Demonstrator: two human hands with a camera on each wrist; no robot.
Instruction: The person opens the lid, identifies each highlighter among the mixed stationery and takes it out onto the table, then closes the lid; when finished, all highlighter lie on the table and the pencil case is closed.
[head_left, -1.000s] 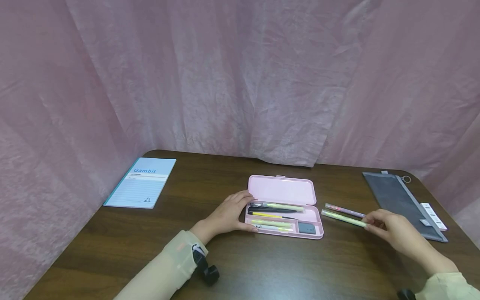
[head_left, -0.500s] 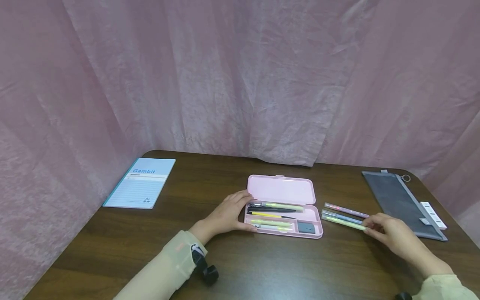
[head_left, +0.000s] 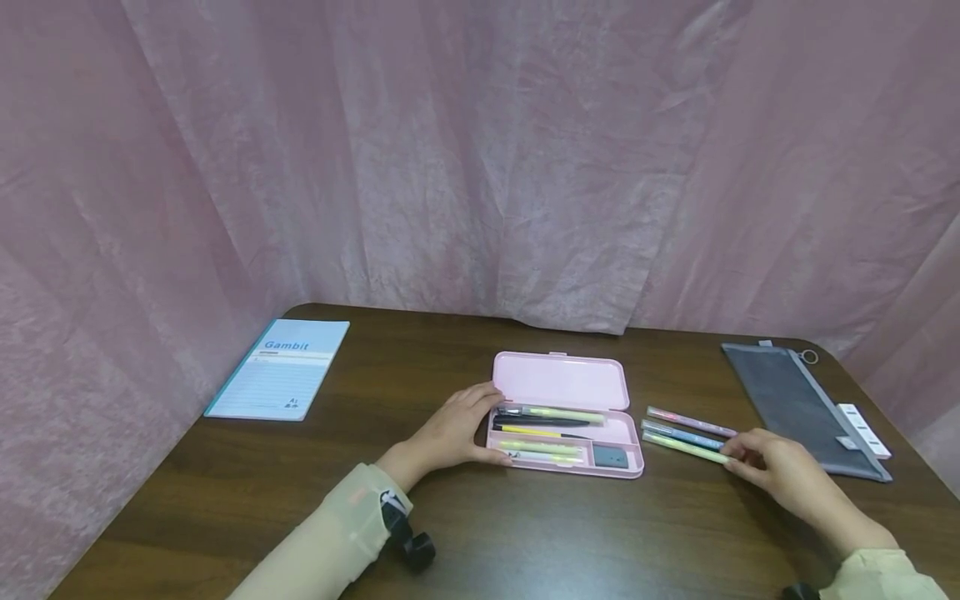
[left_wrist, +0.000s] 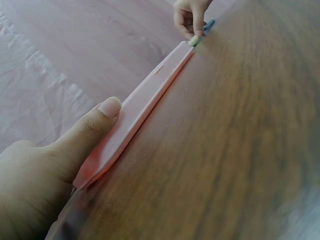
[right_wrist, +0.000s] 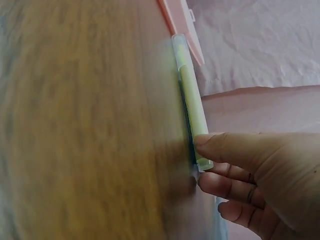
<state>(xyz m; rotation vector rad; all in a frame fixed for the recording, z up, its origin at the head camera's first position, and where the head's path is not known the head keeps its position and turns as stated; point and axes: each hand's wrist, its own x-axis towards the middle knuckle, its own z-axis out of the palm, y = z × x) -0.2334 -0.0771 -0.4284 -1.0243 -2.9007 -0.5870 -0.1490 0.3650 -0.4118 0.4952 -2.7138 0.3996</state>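
In the head view, my left hand (head_left: 450, 429) holds the left end of an open pink pencil case (head_left: 622, 433). Its thumb lies along the front side in the left wrist view, while the fingers reach the back left corner. Inside the case lie several pens, a yellow pencil (head_left: 536, 431) and a grey eraser (head_left: 611, 456). To the right of the case, my right hand (head_left: 780, 471) pinches the right end of a light green highlighter (right_wrist: 194, 100) between thumb and fingers. A blue pen (head_left: 686, 436) lies right behind that highlighter, and a purple pen (head_left: 690, 421) farther back.
A grey mesh zip pouch (head_left: 795, 408) lies at the right, with a white strip-shaped item (head_left: 866, 431) partly beneath its edge. A light blue notebook (head_left: 281, 371) lies at the far left of the brown table (head_left: 420, 350). Pink curtains hang behind.
My right hand has shifted slightly left and toward me with the green highlighter, and the blue pen behind it has come into sight. My left hand has stayed on the pencil case.
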